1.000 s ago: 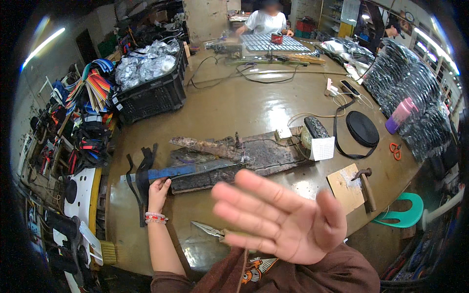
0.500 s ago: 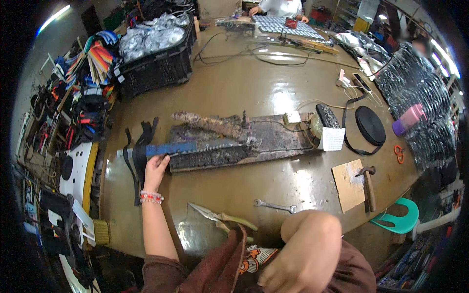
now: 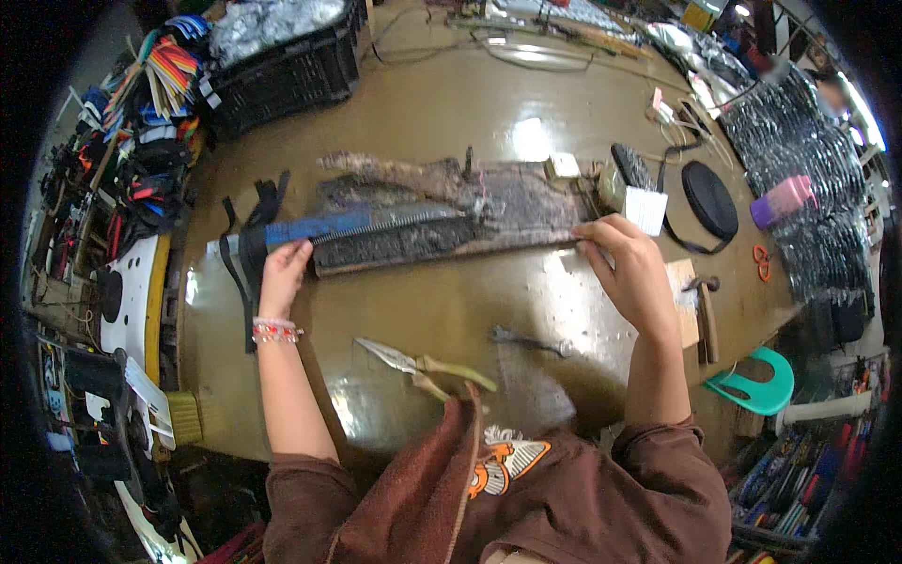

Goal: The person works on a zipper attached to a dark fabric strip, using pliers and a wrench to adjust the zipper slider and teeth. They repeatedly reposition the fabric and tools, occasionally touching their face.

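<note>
A dark, worn board (image 3: 536, 207) with a rough surface lies across the table. Along its left half runs a blue strip (image 3: 324, 227) with a toothed metal-looking edge. Black webbing straps (image 3: 254, 249) drape across the strip's left end. There my left hand (image 3: 285, 273) is closed, fingers pinched on the straps beside the board's corner. At the board's front right corner is my right hand (image 3: 628, 268), thumb and forefinger brought together against the edge; what lies between them is too small to make out. An elongated lump (image 3: 385, 171) rests on the board's far left side.
Green-handled snips (image 3: 423, 371) and a blurred wrench (image 3: 531, 340) lie nearer me. To the right are a webbing roll (image 3: 709, 200), a hammer (image 3: 707, 320), orange scissors (image 3: 762, 262) and a purple-pink bottle (image 3: 782, 201). A black crate (image 3: 282, 94) stands far left.
My right hand has risen from my lap to the board's front right corner. My left hand stays at the straps. The whole view has shifted, so the table sits higher in it.
</note>
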### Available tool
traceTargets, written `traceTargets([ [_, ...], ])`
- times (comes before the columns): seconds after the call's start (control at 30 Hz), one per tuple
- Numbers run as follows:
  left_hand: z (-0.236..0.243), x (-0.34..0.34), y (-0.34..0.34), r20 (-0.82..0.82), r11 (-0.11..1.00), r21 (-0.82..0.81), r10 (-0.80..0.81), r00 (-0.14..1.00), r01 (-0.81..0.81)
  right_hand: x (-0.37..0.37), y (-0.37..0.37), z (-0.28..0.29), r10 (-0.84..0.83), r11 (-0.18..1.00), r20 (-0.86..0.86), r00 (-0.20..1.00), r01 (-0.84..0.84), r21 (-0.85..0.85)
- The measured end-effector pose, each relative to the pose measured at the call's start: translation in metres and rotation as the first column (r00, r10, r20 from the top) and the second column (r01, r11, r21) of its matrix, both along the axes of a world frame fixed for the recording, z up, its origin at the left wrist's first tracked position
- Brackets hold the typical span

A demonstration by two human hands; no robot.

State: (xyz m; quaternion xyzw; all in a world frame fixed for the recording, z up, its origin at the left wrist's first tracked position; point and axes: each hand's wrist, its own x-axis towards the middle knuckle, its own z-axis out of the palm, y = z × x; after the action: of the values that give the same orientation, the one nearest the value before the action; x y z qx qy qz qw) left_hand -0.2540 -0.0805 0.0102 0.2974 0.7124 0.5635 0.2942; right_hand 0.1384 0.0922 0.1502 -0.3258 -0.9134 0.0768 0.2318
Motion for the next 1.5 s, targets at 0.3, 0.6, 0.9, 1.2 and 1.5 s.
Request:
traceTargets([
  [0.3,0.003,0.004,0.000,0.021,1.000,-0.006,0.014,1.000,-0.014,0.035,-0.051,-0.115,0.131,0.964,0.098,0.987,-0.104,-0.245],
  [0.6,0.001,0.003,0.000,0.005,1.000,0.009,0.001,1.000,-0.001,0.031,-0.045,-0.106,0.344,0.894,0.278,0.897,-0.222,-0.390],
  [0.9,0.001,0.003,0.001,0.043,1.000,0.019,0.000,0.999,-0.001,0.016,-0.009,-0.100,0.380,0.925,0.415,0.827,-0.336,-0.178],
  [1.2,0.000,0.003,0.002,0.062,0.999,0.036,0.008,0.998,-0.010,0.006,0.034,-0.066,0.292,0.836,0.032,0.956,-0.239,-0.493],
  [1.5,-0.004,0.000,0.001,0.047,1.000,0.021,0.009,0.999,-0.010,0.022,-0.016,-0.100,0.043,0.972,0.209,0.977,0.007,-0.233],
])
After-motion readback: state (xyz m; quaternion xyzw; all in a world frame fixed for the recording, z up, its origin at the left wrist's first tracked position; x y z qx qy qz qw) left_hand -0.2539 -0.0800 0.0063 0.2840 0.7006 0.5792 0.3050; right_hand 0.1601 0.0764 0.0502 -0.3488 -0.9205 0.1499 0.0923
